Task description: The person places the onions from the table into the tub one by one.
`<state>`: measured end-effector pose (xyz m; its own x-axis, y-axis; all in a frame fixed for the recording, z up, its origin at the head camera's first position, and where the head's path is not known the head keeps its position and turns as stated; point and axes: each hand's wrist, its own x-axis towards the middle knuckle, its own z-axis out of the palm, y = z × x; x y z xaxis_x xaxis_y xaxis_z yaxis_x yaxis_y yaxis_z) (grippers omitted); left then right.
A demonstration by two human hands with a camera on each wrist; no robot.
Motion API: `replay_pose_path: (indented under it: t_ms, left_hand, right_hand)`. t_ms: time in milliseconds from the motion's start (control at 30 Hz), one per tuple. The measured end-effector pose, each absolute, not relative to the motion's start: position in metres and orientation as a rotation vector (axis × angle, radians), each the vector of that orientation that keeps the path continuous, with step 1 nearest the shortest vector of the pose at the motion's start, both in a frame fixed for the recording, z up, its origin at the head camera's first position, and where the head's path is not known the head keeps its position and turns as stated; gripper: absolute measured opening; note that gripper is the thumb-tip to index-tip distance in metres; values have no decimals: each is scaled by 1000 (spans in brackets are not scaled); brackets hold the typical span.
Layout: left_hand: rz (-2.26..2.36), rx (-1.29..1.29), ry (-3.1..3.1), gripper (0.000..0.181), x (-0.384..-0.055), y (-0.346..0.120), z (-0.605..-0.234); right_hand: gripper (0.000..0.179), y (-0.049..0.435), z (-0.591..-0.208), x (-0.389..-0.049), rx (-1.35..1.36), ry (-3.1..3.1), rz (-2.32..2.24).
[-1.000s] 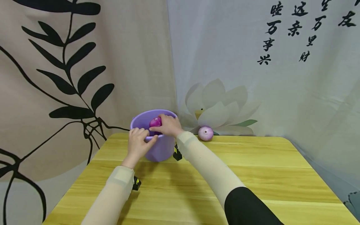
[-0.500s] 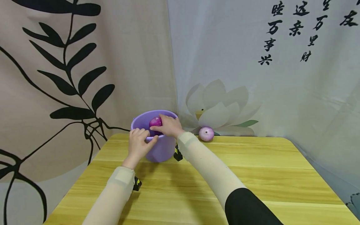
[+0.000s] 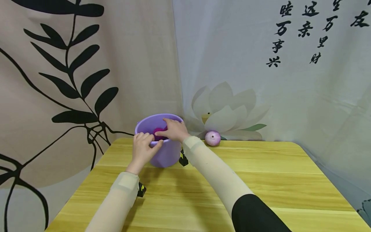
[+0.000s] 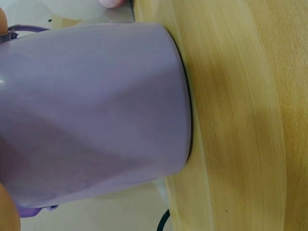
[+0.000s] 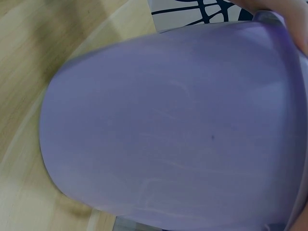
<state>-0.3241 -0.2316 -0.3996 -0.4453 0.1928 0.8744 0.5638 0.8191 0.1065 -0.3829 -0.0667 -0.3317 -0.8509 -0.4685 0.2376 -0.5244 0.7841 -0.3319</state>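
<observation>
A purple bucket [image 3: 165, 156] stands upright at the back of the wooden table. My left hand [image 3: 142, 145] grips its near-left rim, and the fingertips show at the edge of the left wrist view. Across the bucket's right rim lies my right hand [image 3: 175, 129], its thumb and fingers spread apart over the opening. Beneath that hand, inside the bucket, a magenta onion [image 3: 158, 132] is partly hidden by the thumb and the rim. In the right wrist view the bucket's wall [image 5: 163, 130] fills most of the picture.
A paler purple onion [image 3: 213, 138] sits right of the bucket at the table's back edge. Behind the table [image 3: 261, 180] hangs a printed cloth [image 3: 145, 58] with leaves, a lotus and characters. A small black device [image 3: 141, 189] shows at the left wrist, another [image 3: 183, 158] at the right.
The magenta onion has dropped lower into the bucket, away from my right hand's fingers. Both hands stay in nearly the same place on the bucket.
</observation>
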Motion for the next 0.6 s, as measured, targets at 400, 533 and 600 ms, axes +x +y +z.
replay_pose_path:
  t_ms: [400, 533, 600]
  left_hand:
    - [-475, -567, -1996, 50, -323, -230, -399]
    - [-478, -565, -2009, 50, -323, -230, -399]
    - [-478, -562, -2018, 50, -323, -231, -399]
  right_hand:
    - [80, -66, -333, -384, 801, -2800, 629]
    - [80, -65, -332, -384, 802, -2800, 657]
    - [79, -65, -331, -384, 815, -2793, 688]
